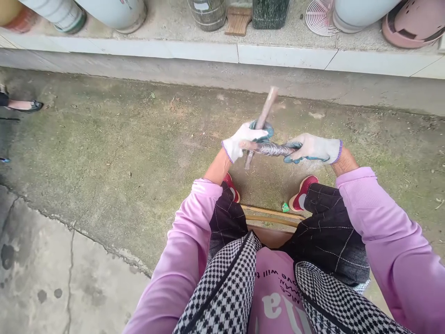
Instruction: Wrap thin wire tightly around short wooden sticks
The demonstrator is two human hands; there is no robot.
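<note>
My left hand (245, 137), in a white glove with a blue-green palm, is closed round a slim brownish rod (267, 107) that slants up and away. A second stick (273, 149) lies across it, wound with shiny thin wire, and its left end is close to my left fingers. My right hand (309, 147), gloved the same way, grips the right end of this wire-wound stick. Both pieces are held in the air above the ground, in front of my knees. Some blur hides where the two pieces touch.
I sit on a low wooden seat (273, 221), shoes on mossy concrete ground (121, 139). Ahead runs a white-tiled ledge (208, 50) with pots, a jar (207, 14) and a pink wire rack (318, 18). A small green scrap (285, 207) lies by my right shoe. Another person's foot (29, 105) shows far left.
</note>
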